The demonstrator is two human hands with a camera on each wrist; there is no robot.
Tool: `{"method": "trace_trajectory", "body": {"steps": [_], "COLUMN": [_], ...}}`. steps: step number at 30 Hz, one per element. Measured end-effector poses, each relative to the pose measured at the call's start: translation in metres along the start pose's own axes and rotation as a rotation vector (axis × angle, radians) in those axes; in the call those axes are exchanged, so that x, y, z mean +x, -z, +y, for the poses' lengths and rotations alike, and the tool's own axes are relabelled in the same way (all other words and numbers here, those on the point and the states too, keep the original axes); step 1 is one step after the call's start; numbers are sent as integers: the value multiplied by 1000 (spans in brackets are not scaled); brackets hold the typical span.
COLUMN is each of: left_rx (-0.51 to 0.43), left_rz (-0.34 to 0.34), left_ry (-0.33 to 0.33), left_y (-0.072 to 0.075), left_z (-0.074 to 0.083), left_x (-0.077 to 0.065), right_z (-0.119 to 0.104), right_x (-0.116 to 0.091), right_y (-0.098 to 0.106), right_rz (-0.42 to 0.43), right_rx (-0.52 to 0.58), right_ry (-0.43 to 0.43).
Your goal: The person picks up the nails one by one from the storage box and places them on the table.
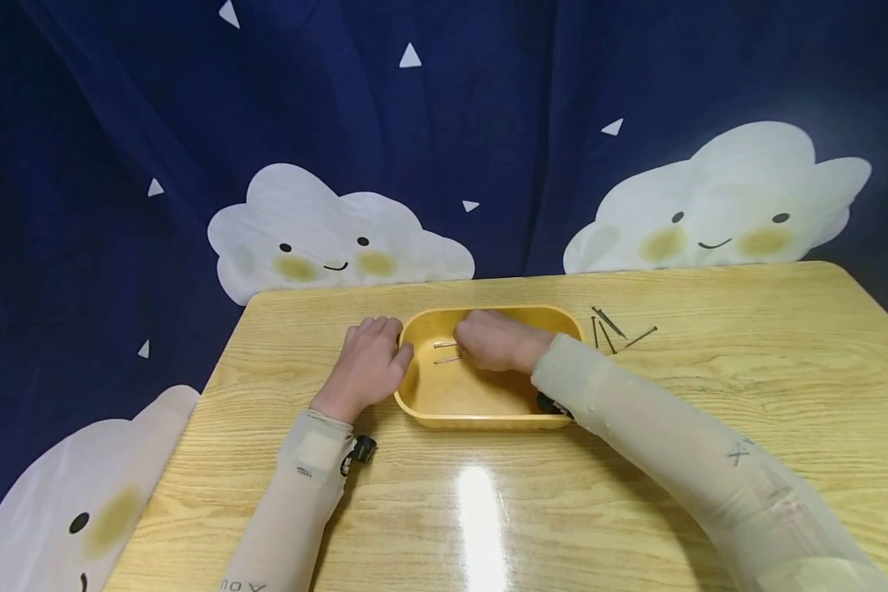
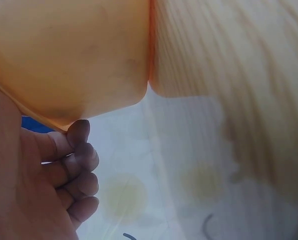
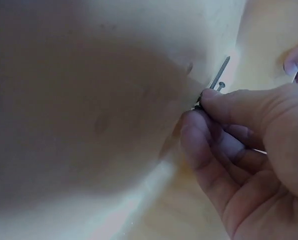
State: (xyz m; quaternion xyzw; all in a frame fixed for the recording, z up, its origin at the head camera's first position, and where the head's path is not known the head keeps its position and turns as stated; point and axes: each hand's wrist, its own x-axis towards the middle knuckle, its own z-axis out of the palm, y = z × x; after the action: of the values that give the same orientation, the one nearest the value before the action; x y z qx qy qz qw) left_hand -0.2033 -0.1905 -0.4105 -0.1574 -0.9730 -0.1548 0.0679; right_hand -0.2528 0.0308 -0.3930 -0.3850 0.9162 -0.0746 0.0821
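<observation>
A yellow plastic bin (image 1: 481, 421) sits near the back of the table. At its left end my left hand (image 1: 370, 362) grips the rim, thumb at the inner edge; in the left wrist view the curled fingers (image 2: 84, 157) press against the outside wall. My right hand (image 1: 497, 340) reaches down inside the bin. Between its thumb and index finger it pinches a nail (image 3: 219, 72), whose pointed end sticks out past the thumb. Two nails show beside the right fingers in the head view, the lower being this nail (image 1: 447, 359).
Several dark nails (image 1: 611, 323) lie loose on the wooden table (image 1: 740, 362), just right of the bin. A dark blue curtain (image 1: 503, 123) with smiling clouds hangs behind the table's back edge.
</observation>
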Motion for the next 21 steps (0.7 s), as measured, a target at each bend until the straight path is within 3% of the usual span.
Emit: {"method": "trace_trajectory", "body": {"steps": [6, 21], "left_rx": [-3, 3], "left_rz": [-1, 2], "left_ry": [-5, -9], "left_y": [1, 1], "left_z": [1, 2], "left_x": [0, 0], "right_z": [-1, 4], "right_x": [-1, -7], "right_y": [-1, 3], "right_rz": [-14, -82], "right_rx": [-30, 20], "right_ry": [12, 57]}}
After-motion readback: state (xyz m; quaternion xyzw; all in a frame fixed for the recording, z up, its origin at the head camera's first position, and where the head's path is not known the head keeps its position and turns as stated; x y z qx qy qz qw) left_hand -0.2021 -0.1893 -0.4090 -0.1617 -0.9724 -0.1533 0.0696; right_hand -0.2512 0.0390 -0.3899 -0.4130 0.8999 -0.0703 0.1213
